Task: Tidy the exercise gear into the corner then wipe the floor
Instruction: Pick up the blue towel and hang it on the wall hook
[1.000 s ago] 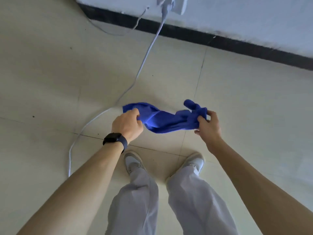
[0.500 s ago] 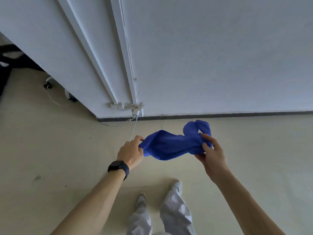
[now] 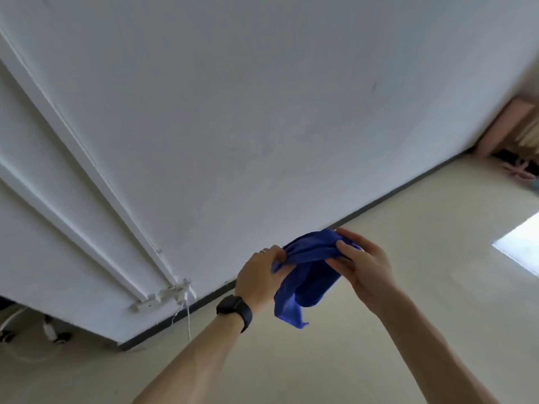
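Note:
A blue cloth [image 3: 306, 281] hangs bunched in the air in front of me, above the beige tiled floor [image 3: 379, 360]. My left hand [image 3: 259, 275], with a black watch on its wrist, grips the cloth's left end. My right hand [image 3: 361, 263] pinches its upper right part between thumb and fingers. The two hands are close together, and a loose corner of the cloth droops below them.
A white wall [image 3: 262, 126] with a dark skirting strip runs across the view. A white cable [image 3: 188, 313] hangs from a fitting on the wall at lower left. Pink items [image 3: 507, 132] sit in the far right corner. A bright light patch [image 3: 522, 246] lies on the floor.
My head has lifted and turned right, so the wall fills the view and my legs are out of sight. My hands have drawn closer together, bunching the cloth.

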`<state>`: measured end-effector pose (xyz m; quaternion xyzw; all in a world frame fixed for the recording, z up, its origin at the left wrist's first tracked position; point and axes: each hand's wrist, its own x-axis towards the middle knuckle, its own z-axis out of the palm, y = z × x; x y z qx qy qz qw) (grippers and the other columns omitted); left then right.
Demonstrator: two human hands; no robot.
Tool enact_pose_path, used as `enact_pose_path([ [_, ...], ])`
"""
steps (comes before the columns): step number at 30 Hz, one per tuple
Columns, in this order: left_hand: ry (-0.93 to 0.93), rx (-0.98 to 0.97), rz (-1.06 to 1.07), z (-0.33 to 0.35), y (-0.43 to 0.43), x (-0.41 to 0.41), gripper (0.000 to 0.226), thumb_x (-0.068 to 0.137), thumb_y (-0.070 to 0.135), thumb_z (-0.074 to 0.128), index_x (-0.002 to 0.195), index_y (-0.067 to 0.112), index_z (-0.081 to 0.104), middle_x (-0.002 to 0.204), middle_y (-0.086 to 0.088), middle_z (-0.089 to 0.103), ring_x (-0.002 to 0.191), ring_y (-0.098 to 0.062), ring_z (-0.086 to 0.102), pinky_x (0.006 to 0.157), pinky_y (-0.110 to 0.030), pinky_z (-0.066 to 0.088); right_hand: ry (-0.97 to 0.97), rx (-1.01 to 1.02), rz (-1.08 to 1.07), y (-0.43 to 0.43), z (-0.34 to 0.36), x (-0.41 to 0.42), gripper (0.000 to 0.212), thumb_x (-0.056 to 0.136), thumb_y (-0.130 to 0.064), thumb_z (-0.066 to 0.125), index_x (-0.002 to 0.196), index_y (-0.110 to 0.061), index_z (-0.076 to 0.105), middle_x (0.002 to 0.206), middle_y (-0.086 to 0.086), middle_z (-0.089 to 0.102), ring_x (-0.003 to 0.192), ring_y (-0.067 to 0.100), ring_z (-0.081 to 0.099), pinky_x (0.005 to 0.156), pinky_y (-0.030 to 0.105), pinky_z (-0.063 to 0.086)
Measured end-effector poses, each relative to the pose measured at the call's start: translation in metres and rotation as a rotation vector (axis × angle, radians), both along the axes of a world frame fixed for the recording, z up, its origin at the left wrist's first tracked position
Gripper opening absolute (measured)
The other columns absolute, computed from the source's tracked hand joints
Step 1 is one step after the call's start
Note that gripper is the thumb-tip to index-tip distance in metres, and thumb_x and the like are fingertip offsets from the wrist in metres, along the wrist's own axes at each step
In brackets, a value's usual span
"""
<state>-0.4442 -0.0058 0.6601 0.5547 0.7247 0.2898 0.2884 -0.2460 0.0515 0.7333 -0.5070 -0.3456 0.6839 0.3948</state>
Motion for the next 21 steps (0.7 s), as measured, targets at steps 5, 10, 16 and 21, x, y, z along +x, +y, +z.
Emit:
enact_pose_path([
  [5,-0.08,-0.051,-0.259,0.059,0.057,0.056,0.012,0.09,0.04,0.066,0.087,0.032,0.057,0.081,0.009,0.072,0.075,-0.003,0.067,0.067,-0.023,0.054,-0.222,0.115,-0.075,0.025,0.009,0.104,0.03,0.09,-0.005,0.068,0.117,-0.017,0.065,0.11,0.004,0.069,0.101,0.018,0.069,0.085,0.036,0.059],
  [10,-0.078,-0.057,-0.373,0.105,0.139,0.165,0.013,0.099,0.035,0.053,0.108,0.026,0.059,0.097,0.004,0.067,0.089,-0.014,0.065,0.07,-0.024,0.052,-0.672,0.26,0.016,0.059,0.0,0.208,0.056,0.08,-0.015,0.073,0.129,-0.033,0.052,0.104,-0.016,0.065,0.099,0.012,0.063,0.085,0.033,0.051],
  [16,0.002,-0.046,-0.488,0.14,0.218,0.289,0.021,0.099,0.041,0.052,0.109,0.026,0.063,0.098,0.008,0.065,0.091,-0.011,0.062,0.07,-0.02,0.046,-1.097,0.377,-0.101,0.105,0.015,0.336,0.011,0.093,-0.037,0.049,0.088,-0.037,0.058,0.069,-0.013,0.066,0.067,0.014,0.062,0.056,0.031,0.047],
  [21,-0.053,0.017,-0.506,0.162,0.275,0.379,0.02,0.099,0.041,0.053,0.106,0.026,0.064,0.098,0.006,0.068,0.092,-0.013,0.064,0.073,-0.022,0.05,-1.105,0.513,-0.283,0.145,0.039,0.42,0.04,0.095,-0.043,0.054,0.132,-0.045,0.041,0.097,-0.026,0.063,0.078,0.006,0.063,0.07,0.031,0.049],
])
